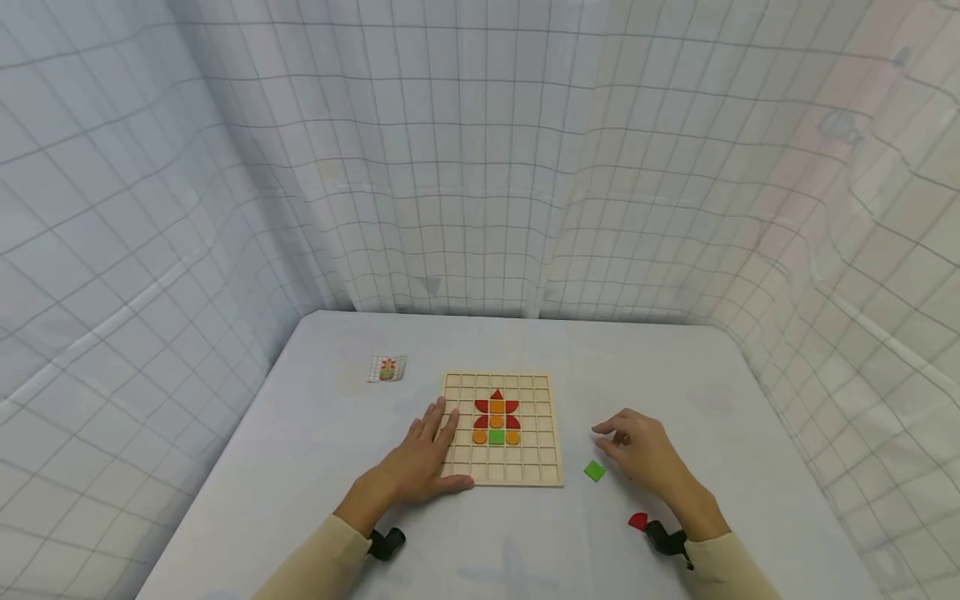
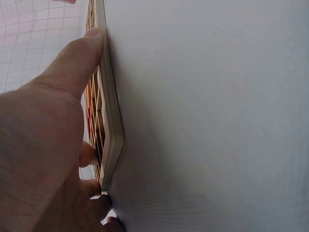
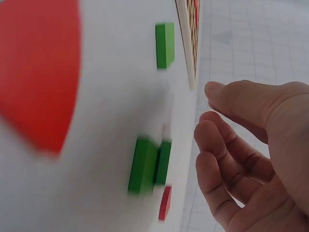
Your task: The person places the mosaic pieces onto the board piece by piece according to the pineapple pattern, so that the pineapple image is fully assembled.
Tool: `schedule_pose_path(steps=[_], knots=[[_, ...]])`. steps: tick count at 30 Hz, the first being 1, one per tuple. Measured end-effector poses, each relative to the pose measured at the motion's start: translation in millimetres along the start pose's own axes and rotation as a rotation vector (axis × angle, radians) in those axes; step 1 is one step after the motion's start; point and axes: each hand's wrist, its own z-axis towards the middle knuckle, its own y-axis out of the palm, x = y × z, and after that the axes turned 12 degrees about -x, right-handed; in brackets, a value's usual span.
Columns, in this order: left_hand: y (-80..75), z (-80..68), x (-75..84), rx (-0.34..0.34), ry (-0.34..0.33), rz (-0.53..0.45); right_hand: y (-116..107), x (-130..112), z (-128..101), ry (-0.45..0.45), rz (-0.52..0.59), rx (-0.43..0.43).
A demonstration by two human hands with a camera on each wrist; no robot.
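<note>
We have a flower half built mid-frame on the wooden grid board (image 1: pixel 502 429); our flat left hand (image 1: pixel 423 458) steadies it, our empty, loosely curled right hand (image 1: pixel 641 454) hovers by the loose green square (image 1: pixel 594 472).

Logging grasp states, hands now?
Left hand: open, flat on the wooden grid board.
Right hand: open, loosely curled, holding nothing.

The head view looks forward and down from above the near edge of the table (image 1: pixel 315 433), taking in the whole top, the wooden grid board (image 1: pixel 501 467), both hands and the checked curtain behind. The left wrist view sits very close behind the left hand (image 2: pixel 43 145), low to the table, seeing the board edge-on. The right wrist view is as low and close behind the right hand (image 3: pixel 260 145). All three share the board.
</note>
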Motion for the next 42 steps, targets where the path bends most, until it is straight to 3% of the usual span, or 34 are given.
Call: schedule_pose_path(steps=[5,9,23,34,42], knots=[[0.5,-0.1,1.0,0.005,0.008,-0.006,-13,19,-24,-0.024,-0.008,0.091],[0.4,-0.6,2.2,0.012,0.010,-0.017,-22,34,-40,0.022,-0.024,0.123],[-0.2,-1.6,1.3,0.008,-0.001,-0.009,-45,84,-89,0.341,0.125,-0.040],[0.0,-0.4,-0.6,0.016,0.010,-0.015,-44,96,-90,0.278,0.168,-0.101],[0.8,-0.2,-0.9,0.006,0.000,0.002,-42,96,-88,0.302,0.140,-0.127]])
